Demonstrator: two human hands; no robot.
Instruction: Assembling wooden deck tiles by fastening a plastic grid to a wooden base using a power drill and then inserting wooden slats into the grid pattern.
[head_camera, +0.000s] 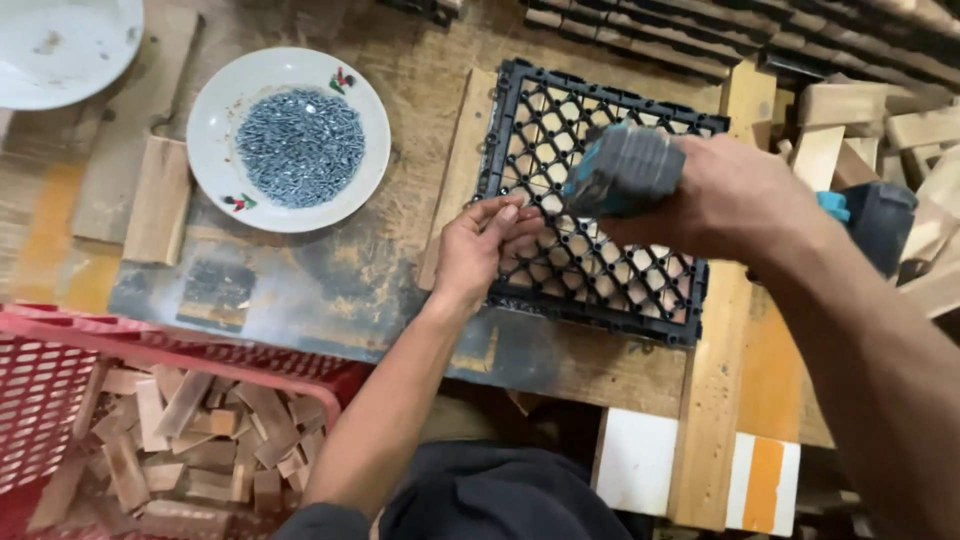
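1. Nearest the person, below and left of the black plastic grid (640, 290), stands a red mesh basket (60, 370) filled with short wooden offcuts (190, 440).
2. Below the grid and to its right, a white board (638, 460) with an orange stripe lies under a long wooden plank (712, 400) that runs up past the grid's right edge.
3. The black plastic grid lies flat on the worn wooden workbench (330, 270), with pale wooden slats showing through its diamond openings.
4. The left hand (480, 245) rests at the grid's left edge, its fingertips pinched together over the lattice; whether they hold anything is too small to tell.
5. The right hand (725, 195) is clenched around a teal and grey power drill (625, 168), held over the middle of the grid with its nose pointing toward the left fingers.
6. Left of the grid, well apart from it, a white bowl (215, 110) holds a heap of grey screws (298, 148).
7. Farther left of the grid, at the frame's top corner, sits a second white dish (60, 45).
8. Right of the grid and beyond it, loose wooden blocks (870, 120) are piled up.
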